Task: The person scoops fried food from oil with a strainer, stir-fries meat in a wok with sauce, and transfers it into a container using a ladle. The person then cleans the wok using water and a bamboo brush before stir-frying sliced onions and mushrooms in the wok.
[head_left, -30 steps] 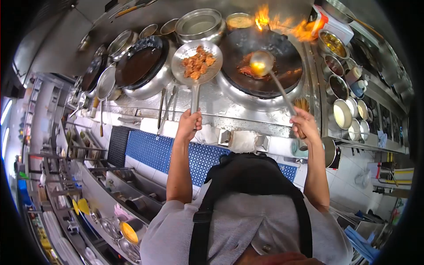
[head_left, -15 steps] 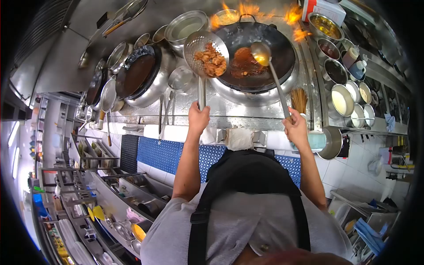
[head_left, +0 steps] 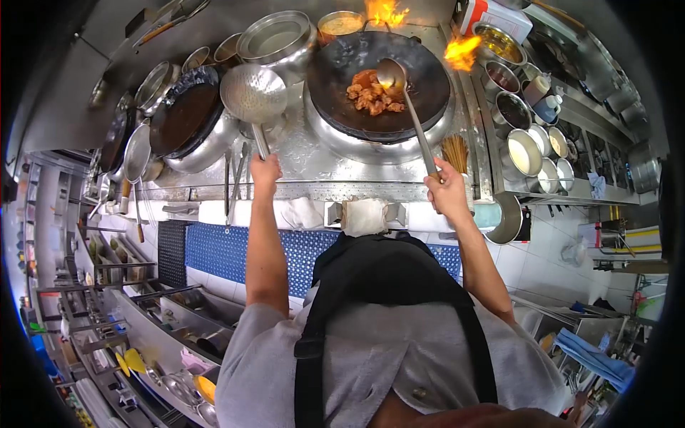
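Note:
My left hand is wrapped round the handle of a perforated strainer, whose bowl holds no food and hangs left of the large black wok. Browned food pieces in reddish sauce lie in the middle of this wok. My right hand grips the long handle of a metal ladle; the ladle's bowl is in the wok at the upper edge of the food.
Flames rise behind and right of the wok. A second dark wok sits at the left. Several sauce pots line the right side, near a bamboo brush. A wide metal pot stands at the back.
The food pieces have passed from the strainer into the wok. My left hand has drawn the emptied strainer to the left. The ladle is still in the wok.

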`<state>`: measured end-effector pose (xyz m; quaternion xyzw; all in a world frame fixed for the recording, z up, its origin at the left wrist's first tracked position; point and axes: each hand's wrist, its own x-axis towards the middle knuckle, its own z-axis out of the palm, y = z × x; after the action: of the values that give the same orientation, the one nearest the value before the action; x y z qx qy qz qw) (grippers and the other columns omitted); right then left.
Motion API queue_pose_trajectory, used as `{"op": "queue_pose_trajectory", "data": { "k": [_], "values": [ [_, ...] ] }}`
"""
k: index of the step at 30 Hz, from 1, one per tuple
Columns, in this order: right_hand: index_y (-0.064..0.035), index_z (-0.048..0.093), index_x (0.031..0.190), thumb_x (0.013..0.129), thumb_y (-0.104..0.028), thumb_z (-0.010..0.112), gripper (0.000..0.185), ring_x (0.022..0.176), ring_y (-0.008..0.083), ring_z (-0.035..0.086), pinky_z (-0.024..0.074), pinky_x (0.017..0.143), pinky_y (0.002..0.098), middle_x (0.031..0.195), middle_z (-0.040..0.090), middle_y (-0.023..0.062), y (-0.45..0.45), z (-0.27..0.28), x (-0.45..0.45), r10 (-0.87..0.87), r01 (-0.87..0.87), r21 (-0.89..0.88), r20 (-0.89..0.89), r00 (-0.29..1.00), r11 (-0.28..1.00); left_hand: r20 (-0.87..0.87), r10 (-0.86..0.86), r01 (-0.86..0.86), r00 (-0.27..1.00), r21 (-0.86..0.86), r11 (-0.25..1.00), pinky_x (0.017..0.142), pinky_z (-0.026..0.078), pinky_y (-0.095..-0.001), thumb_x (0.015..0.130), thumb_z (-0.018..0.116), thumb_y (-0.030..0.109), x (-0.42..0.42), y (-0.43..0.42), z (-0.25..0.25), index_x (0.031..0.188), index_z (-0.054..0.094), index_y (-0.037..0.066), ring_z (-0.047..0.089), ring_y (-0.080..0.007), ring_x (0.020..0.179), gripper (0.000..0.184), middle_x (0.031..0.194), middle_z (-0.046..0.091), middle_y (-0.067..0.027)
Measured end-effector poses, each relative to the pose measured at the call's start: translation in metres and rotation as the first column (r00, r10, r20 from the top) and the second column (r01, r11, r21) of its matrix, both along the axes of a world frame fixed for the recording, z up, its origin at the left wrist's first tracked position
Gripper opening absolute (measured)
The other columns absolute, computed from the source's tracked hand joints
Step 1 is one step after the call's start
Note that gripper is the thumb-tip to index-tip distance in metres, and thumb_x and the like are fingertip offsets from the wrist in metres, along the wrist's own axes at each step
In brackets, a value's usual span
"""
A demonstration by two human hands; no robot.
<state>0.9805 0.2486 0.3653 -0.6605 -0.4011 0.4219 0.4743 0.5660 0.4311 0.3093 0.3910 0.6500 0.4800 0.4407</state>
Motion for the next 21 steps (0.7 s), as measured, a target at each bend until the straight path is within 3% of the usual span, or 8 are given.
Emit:
{"op": "queue_pose_trajectory", "data": {
  "k": [5, 9, 10, 12, 14, 16, 17, 21],
  "values": [
    [-0.0042, 0.042, 0.149, 0.087, 0.003, 0.062, 0.065, 0.067, 0.0130, 0.060, 0.0474, 0.062, 0.0310, 0.080, 0.064, 0.0086, -0.014, 0.016, 0.000, 0.021, -0.078, 0.160, 0.335, 0.942, 0.984, 0.534, 0.033, 0.115, 0.845, -0.242, 0.963, 0.042, 0.047, -0.0297, 0.096, 0.062, 0.011, -0.073, 0.023, -0.050, 0.106, 0.055, -0.003, 0.060, -0.0159, 0.057, 0.019, 0.072, 0.059, -0.0091],
    [-0.0022, 0.045, 0.147, 0.089, -0.005, 0.065, 0.061, 0.059, 0.0187, 0.058, 0.0467, 0.058, 0.0360, 0.073, 0.064, 0.0126, -0.028, -0.048, 0.007, -0.043, -0.007, 0.153, 0.322, 0.946, 0.988, 0.182, -0.085, 0.150, 0.980, -0.378, 0.914, 0.061, 0.059, -0.0382, 0.096, 0.066, 0.026, -0.106, 0.025, -0.056, 0.117, 0.058, 0.000, 0.071, -0.0292, 0.079, 0.035, 0.095, 0.069, -0.0210],
    [-0.0020, 0.047, 0.146, 0.090, -0.005, 0.065, 0.060, 0.058, 0.0189, 0.058, 0.0471, 0.058, 0.0358, 0.072, 0.065, 0.0123, -0.034, -0.062, 0.006, -0.024, -0.012, 0.099, 0.355, 0.935, 0.995, -0.325, -0.100, -0.009, 0.940, -0.318, 0.948, 0.067, 0.059, -0.0418, 0.095, 0.067, 0.027, -0.096, 0.024, -0.050, 0.118, 0.059, 0.000, 0.070, -0.0309, 0.084, 0.036, 0.098, 0.069, -0.0212],
    [-0.0016, 0.050, 0.144, 0.090, -0.005, 0.066, 0.057, 0.057, 0.0194, 0.058, 0.0480, 0.058, 0.0355, 0.071, 0.065, 0.0118, -0.047, -0.081, 0.010, 0.021, -0.017, -0.013, 0.420, 0.907, 1.000, -0.976, 0.022, -0.147, 0.219, -0.011, 0.989, 0.080, 0.057, -0.0491, 0.093, 0.069, 0.029, -0.057, 0.017, -0.038, 0.118, 0.062, 0.000, 0.069, -0.0341, 0.094, 0.039, 0.104, 0.070, -0.0216],
    [-0.0034, 0.050, 0.147, 0.091, -0.004, 0.066, 0.058, 0.063, 0.0168, 0.058, 0.0498, 0.062, 0.0328, 0.082, 0.068, 0.0130, -0.063, -0.044, 0.012, 0.090, -0.079, -0.045, 0.370, 0.924, 0.996, -0.759, 0.128, 0.179, 0.638, 0.307, 0.935, 0.095, 0.049, -0.0471, 0.089, 0.071, 0.022, 0.024, 0.006, 0.006, 0.111, 0.072, 0.002, 0.061, -0.0353, 0.112, 0.029, 0.111, 0.070, -0.0198],
    [-0.0053, 0.048, 0.149, 0.091, -0.003, 0.066, 0.061, 0.067, 0.0153, 0.058, 0.0500, 0.064, 0.0321, 0.087, 0.069, 0.0132, -0.075, -0.025, 0.030, 0.134, -0.164, 0.071, 0.315, 0.940, 0.984, -0.680, 0.097, 0.443, 0.727, 0.572, 0.690, 0.100, 0.044, -0.0475, 0.090, 0.069, 0.017, 0.119, -0.006, 0.011, 0.110, 0.073, 0.008, 0.060, -0.0337, 0.111, 0.022, 0.115, 0.069, -0.0161],
    [-0.0063, 0.047, 0.150, 0.092, -0.003, 0.066, 0.062, 0.069, 0.0152, 0.059, 0.0502, 0.066, 0.0325, 0.090, 0.069, 0.0134, -0.078, 0.016, 0.036, 0.214, -0.212, -0.039, 0.281, 0.936, 0.977, -0.610, -0.202, 0.560, 0.766, 0.480, 0.675, 0.101, 0.044, -0.0487, 0.094, 0.064, 0.019, 0.162, -0.024, 0.040, 0.110, 0.072, 0.007, 0.059, -0.0340, 0.112, 0.021, 0.119, 0.067, -0.0148],
    [-0.0087, 0.052, 0.147, 0.090, -0.004, 0.066, 0.059, 0.068, 0.0205, 0.061, 0.0510, 0.068, 0.0356, 0.090, 0.069, 0.0184, -0.060, 0.114, 0.045, 0.461, -0.379, -0.263, 0.460, 0.759, 0.887, -0.787, -0.429, 0.747, 0.443, 0.059, 0.662, 0.096, 0.046, -0.0484, 0.099, 0.058, 0.025, 0.246, -0.024, 0.024, 0.099, 0.070, 0.005, 0.059, -0.0376, 0.106, 0.024, 0.106, 0.069, -0.0161]
  ]
}}
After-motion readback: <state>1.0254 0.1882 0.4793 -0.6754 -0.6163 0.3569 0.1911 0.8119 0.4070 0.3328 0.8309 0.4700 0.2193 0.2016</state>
